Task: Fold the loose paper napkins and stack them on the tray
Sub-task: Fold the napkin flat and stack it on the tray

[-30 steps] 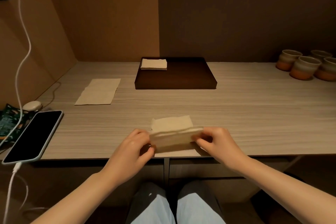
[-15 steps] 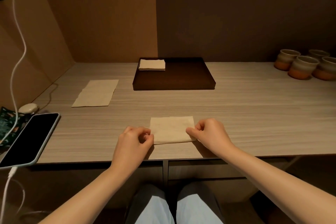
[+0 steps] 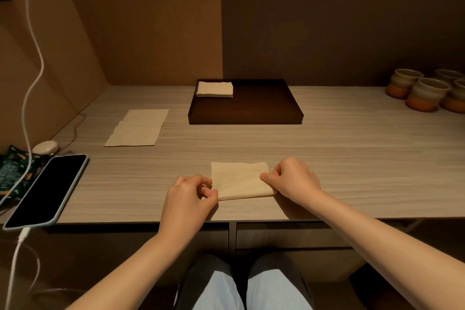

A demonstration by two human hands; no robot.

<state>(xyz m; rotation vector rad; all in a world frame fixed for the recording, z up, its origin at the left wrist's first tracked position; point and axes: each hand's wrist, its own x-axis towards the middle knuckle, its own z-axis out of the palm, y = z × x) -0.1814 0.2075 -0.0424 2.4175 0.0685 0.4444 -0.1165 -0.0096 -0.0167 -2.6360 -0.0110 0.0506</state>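
Near the front edge of the table (image 3: 327,158), at 6 o'clock in the view, a folded napkin (image 3: 240,180) is lying flat on the wood-grain surface. At 9 o'clock of this napkin the left hand (image 3: 187,196) is resting with its fingers curled, thumb and fingertips pinching the near left corner. At 3 o'clock the right hand (image 3: 292,178) is sitting with fingers curled, pinching the right edge. Both forearms are reaching in from 6 o'clock over the person's knees. At 12 o'clock of the napkin, well apart from it, a dark tray (image 3: 251,118) is standing on the table, carrying a small stack of folded napkins (image 3: 214,89) in its far left corner. At 10 o'clock a loose unfolded napkin (image 3: 137,128) is lying flat, showing a crease across its middle. At 9 o'clock a phone (image 3: 46,190) is lying screen-up, overhanging the table's edge, with a white cable (image 3: 32,70) plugged into its near end. At 2 o'clock a group of ceramic cups (image 3: 425,93) is standing close together by the back wall.
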